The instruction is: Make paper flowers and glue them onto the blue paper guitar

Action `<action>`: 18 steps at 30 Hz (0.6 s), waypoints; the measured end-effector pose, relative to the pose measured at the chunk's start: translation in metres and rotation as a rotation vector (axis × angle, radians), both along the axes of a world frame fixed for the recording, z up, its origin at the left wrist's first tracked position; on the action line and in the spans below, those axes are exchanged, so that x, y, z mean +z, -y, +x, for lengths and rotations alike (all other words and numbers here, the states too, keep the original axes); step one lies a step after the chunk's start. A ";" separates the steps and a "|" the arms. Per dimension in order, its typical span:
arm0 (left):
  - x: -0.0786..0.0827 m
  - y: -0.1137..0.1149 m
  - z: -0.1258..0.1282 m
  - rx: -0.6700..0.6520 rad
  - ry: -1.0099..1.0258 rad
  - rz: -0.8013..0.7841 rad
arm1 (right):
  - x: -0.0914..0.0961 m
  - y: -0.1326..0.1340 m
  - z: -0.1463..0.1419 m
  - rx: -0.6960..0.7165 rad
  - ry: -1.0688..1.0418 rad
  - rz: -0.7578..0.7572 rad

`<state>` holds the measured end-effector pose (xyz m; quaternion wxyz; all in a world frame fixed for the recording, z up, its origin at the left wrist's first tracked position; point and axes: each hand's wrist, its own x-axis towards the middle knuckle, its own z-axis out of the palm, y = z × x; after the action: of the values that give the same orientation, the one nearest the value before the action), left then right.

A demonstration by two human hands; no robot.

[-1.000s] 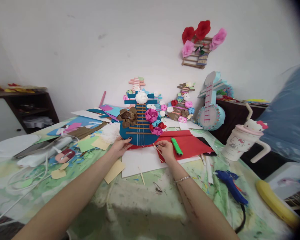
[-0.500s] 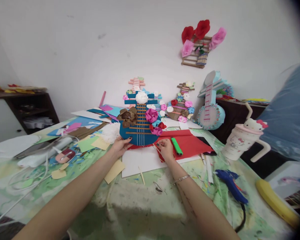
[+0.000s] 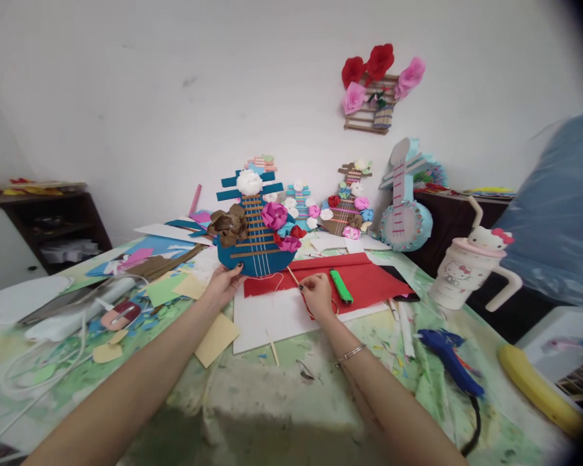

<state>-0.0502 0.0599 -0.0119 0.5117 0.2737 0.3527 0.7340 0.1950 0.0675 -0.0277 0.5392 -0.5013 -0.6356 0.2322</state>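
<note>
My left hand (image 3: 226, 285) is closed on the lower left edge of a blue paper lute (image 3: 272, 260), held upright but tilted. White strings run down its front, and paper flowers in white, brown and magenta are stuck on it. Between the pinched fingers of my right hand (image 3: 318, 294) is a thin wooden stick (image 3: 293, 275). The stick's far end points to the lute's lower right edge; whether it touches I cannot tell. A loose thread hangs below the lute. Under both hands lie red crepe paper (image 3: 369, 275) and a white sheet (image 3: 267, 317). A green box cutter (image 3: 341, 286) rests beside my right hand.
On the right are a blue glue gun (image 3: 451, 362), a banana (image 3: 539, 395) and a white tumbler (image 3: 466, 275). A white power strip (image 3: 80, 310) with cables and paper scraps covers the left side. More paper lutes (image 3: 342, 217) lean against the wall behind.
The lute has moved left and tilted, its top leaning left. My right hand has shifted slightly left, and the stick shows more clearly. The view has turned a little.
</note>
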 end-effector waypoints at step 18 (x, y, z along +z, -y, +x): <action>0.037 -0.229 0.050 -0.029 -0.111 -0.079 | -0.012 0.003 -0.021 0.055 -0.283 -0.158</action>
<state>0.0001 0.2892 0.0249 0.5122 0.2986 0.4053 0.6958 0.1740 0.0641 -0.0401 0.5756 -0.4869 -0.5465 0.3646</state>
